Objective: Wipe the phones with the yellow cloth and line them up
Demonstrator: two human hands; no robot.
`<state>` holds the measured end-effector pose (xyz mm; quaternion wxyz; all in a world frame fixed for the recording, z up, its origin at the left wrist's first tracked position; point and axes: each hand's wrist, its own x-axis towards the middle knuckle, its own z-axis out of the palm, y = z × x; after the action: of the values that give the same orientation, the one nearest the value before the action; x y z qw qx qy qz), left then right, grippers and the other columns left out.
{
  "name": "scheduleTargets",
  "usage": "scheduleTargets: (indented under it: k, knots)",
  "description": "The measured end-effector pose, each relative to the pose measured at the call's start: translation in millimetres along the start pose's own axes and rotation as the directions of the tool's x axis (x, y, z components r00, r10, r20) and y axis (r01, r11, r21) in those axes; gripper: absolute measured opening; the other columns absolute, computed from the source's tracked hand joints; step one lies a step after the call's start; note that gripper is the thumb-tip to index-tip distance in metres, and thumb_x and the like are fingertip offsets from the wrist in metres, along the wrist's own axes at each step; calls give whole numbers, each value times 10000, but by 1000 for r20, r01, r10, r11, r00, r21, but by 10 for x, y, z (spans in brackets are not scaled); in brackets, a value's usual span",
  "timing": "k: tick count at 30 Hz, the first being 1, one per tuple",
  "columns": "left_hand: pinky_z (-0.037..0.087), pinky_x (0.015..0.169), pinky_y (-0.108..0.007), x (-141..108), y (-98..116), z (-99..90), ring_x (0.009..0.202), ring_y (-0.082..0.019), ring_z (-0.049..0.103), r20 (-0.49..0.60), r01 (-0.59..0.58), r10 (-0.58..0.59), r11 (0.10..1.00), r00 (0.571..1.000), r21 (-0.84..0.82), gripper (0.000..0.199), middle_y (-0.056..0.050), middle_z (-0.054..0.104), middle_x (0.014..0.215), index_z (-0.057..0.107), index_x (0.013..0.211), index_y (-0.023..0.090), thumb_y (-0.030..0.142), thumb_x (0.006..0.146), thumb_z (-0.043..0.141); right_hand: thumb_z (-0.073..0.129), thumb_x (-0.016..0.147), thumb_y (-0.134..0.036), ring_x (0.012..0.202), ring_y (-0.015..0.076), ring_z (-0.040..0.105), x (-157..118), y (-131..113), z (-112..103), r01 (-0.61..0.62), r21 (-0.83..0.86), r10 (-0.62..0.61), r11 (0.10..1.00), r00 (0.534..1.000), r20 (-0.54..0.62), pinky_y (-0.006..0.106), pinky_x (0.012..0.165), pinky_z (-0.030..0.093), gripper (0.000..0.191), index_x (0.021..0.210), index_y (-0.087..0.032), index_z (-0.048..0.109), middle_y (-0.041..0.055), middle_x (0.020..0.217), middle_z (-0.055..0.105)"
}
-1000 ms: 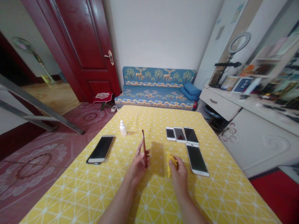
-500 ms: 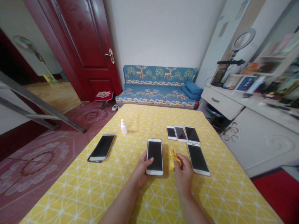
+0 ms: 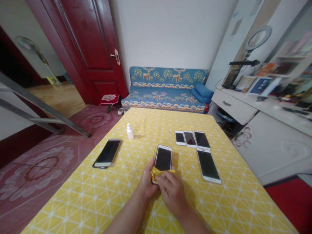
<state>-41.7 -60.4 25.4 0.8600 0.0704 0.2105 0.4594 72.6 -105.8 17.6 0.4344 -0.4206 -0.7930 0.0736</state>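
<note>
A white smartphone point(image 3: 163, 157) with a dark screen is held by my left hand point(image 3: 147, 180), which grips it from the left side and beneath. My right hand point(image 3: 172, 190) pinches a yellow cloth point(image 3: 162, 174) and presses it over the lower end of the phone's screen. The cloth and fingers cover the phone's bottom edge. To the right lies a large white phone point(image 3: 209, 166), face up, closest to my right hand among the phones on the table.
Three more phones point(image 3: 190, 139) lie in a row behind the large one. At the left, a gold-edged phone point(image 3: 108, 152) rests on a dark flat thing. A small white pump bottle point(image 3: 130, 131) stands on the yellow patterned tablecloth point(image 3: 117, 201). A blue sofa point(image 3: 165, 89) is beyond.
My right hand has moved left with the cloth, from beside the phone onto its lower screen. The phone in my left hand has tilted slightly.
</note>
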Motion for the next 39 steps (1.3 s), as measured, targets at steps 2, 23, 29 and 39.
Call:
scheduleTargets:
  k: [2,23,29,39]
  knots:
    - [528,743,-285,-16,-30,29,760,-202,696,-14,-21,21,999,1000,25,438,-135,729,853,650,1032,44,432,889,505,521,882,-108,784,174,552,30,86,-27,-50,-48,46,998,997,-69,313,677,452,244,1005,-233,691,42,837,591]
    - [527,683,-351,-105,-201,31,853,-277,682,142,56,-112,934,984,354,817,-186,685,1007,526,1293,115,735,813,297,494,891,-95,906,199,543,153,296,-215,-55,-124,20,991,962,-274,382,780,448,317,1092,-262,673,62,961,595]
    - [511,809,-322,-87,-109,32,948,-255,658,85,-55,47,994,995,93,793,-152,699,955,582,1227,115,742,793,365,480,908,-109,810,178,555,39,-29,-38,20,-1,-20,1000,998,-54,333,713,440,230,980,-216,670,51,848,612]
    - [507,843,-428,-43,56,-2,925,-289,666,11,-182,182,983,983,25,677,-180,703,964,608,1143,71,647,854,399,463,915,-109,785,185,538,-22,143,-38,-64,-161,48,985,994,-100,327,700,402,227,962,-201,665,46,815,605]
